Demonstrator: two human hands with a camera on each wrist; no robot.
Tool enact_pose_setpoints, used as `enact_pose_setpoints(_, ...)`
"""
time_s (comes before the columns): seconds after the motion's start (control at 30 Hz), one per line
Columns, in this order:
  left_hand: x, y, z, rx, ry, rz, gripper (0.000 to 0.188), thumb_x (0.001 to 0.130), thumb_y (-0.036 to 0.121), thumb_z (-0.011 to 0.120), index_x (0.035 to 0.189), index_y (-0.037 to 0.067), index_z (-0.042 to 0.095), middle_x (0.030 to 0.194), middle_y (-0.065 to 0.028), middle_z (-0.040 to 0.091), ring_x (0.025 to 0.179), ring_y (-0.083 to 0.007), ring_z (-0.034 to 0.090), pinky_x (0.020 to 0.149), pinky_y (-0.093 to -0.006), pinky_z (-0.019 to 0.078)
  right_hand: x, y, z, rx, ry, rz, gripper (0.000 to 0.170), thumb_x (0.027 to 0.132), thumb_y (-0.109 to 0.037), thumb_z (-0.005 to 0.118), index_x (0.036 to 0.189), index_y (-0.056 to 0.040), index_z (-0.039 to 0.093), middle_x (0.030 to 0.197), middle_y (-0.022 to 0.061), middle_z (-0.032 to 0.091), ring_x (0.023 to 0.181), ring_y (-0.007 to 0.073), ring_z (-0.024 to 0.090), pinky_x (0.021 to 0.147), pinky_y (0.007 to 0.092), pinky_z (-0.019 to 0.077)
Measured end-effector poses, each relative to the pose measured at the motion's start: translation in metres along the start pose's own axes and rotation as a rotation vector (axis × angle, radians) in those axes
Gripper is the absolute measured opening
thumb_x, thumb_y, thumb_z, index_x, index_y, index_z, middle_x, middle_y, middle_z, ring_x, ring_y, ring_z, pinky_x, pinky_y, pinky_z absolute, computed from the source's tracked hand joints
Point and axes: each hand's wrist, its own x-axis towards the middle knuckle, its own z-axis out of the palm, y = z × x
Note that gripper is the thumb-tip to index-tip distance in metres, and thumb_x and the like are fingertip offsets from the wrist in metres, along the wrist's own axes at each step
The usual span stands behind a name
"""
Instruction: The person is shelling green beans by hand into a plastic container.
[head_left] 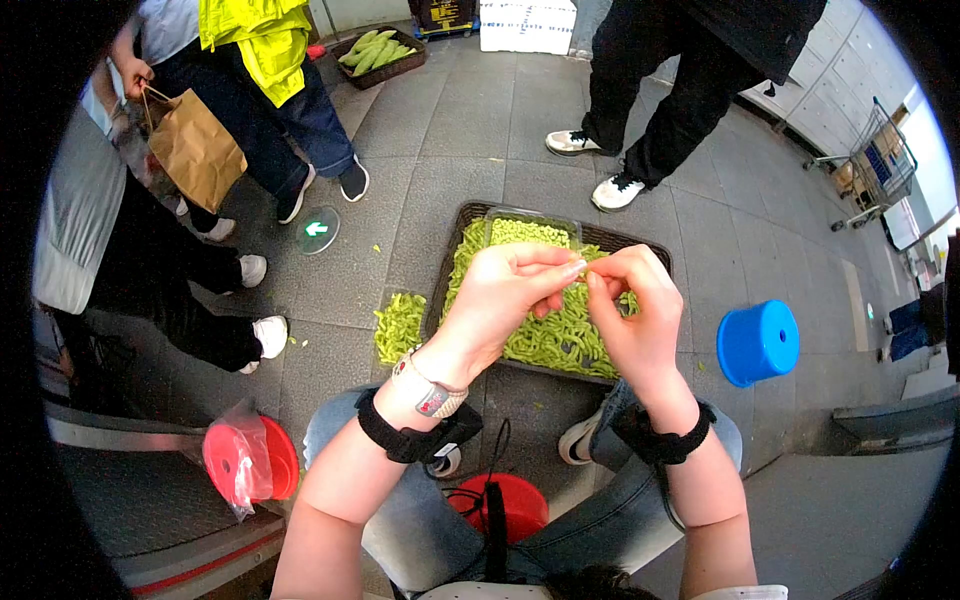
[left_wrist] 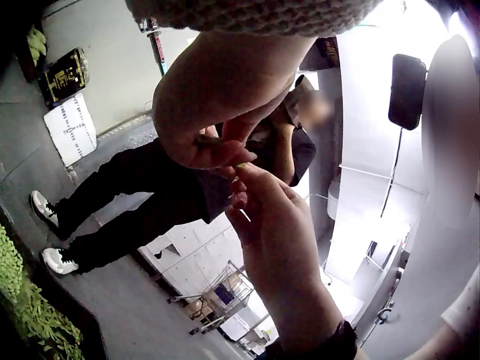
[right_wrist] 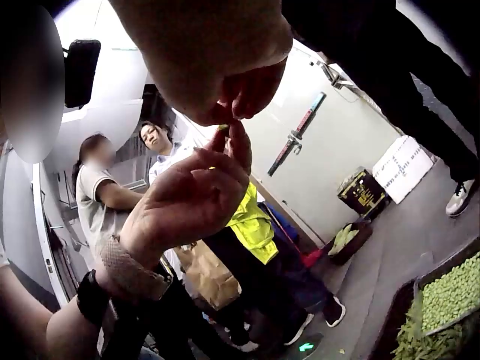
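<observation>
**A two-handed pinch above the crate (head_left: 570, 373)**

Fingertips nearly closed, the left hand (head_left: 500, 295) and right hand (head_left: 640, 305) pinched one small green piece (right_wrist: 223, 127) between them over the crate, probably to steady it from both sides. Green pods (head_left: 560, 340) filled the crate around shelled beans (head_left: 530, 233) at its far side, seemingly kept apart but within reach. Both forearms slanted inward from the crate's near side, hands meeting tip to tip.

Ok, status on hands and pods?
Left hand, right hand: pinching a small green piece. Beans boxed, pods loose in tray. Nothing visibly in the way.
</observation>
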Motion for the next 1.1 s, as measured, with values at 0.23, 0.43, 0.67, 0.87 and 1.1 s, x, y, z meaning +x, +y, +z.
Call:
enact_pose_setpoints(0.23,-0.001,0.004,0.006,0.016,-0.004,-0.015,0.014,0.078,0.018,0.058,0.084,0.004,0.057,0.061,0.0028,0.052,0.051,-0.0036,0.044,0.045,-0.0166,0.0312,-0.001,-0.001,0.002,0.007,0.057,0.040,0.011,0.067,0.002,0.059,0.073,-0.0027,0.051,0.066,0.0067,0.050,0.055,0.0144,0.051,0.048,0.0251,0.0404)
enact_pose_setpoints(0.43,0.002,0.000,0.005,0.021,-0.080,-0.064,0.018,0.081,0.023,0.054,0.078,0.006,0.057,0.059,0.0043,0.048,0.050,-0.0036,0.042,0.045,-0.0170,0.0299,-0.006,0.004,0.008,-0.181,0.102,-0.132,0.016,0.064,0.000,0.061,0.074,-0.0054,0.049,0.066,0.0081,0.050,0.057,0.0226,0.052,0.049,0.0303,0.0413)
enact_pose_setpoints(0.67,0.007,0.000,0.002,0.047,-0.075,-0.002,0.017,0.081,0.021,0.055,0.079,0.004,0.057,0.062,0.0036,0.051,0.050,-0.0034,0.041,0.045,-0.0173,0.0298,0.000,0.000,0.008,-0.088,0.075,-0.059,0.015,0.065,0.000,0.060,0.074,-0.0046,0.049,0.066,0.0080,0.049,0.055,0.0202,0.052,0.047,0.0283,0.0416)
enact_pose_setpoints(0.87,0.011,0.009,0.002,0.081,-0.056,0.002,0.014,0.079,0.016,0.057,0.080,0.002,0.058,0.062,0.0023,0.052,0.050,-0.0033,0.041,0.044,-0.0174,0.0298,0.008,0.001,0.009,-0.005,0.058,-0.006,0.013,0.067,0.003,0.058,0.074,-0.0023,0.049,0.067,0.0077,0.049,0.053,0.0157,0.050,0.047,0.0251,0.0411)
enact_pose_setpoints(1.1,0.014,0.011,0.002,0.096,-0.074,-0.008,0.014,0.080,0.015,0.056,0.082,0.001,0.057,0.058,0.0037,0.050,0.047,-0.0018,0.039,0.041,-0.0162,0.0277,0.008,0.006,0.010,0.055,0.059,0.048,0.012,0.067,0.005,0.057,0.074,-0.0012,0.049,0.067,0.0079,0.050,0.054,0.0152,0.049,0.050,0.0244,0.0405)
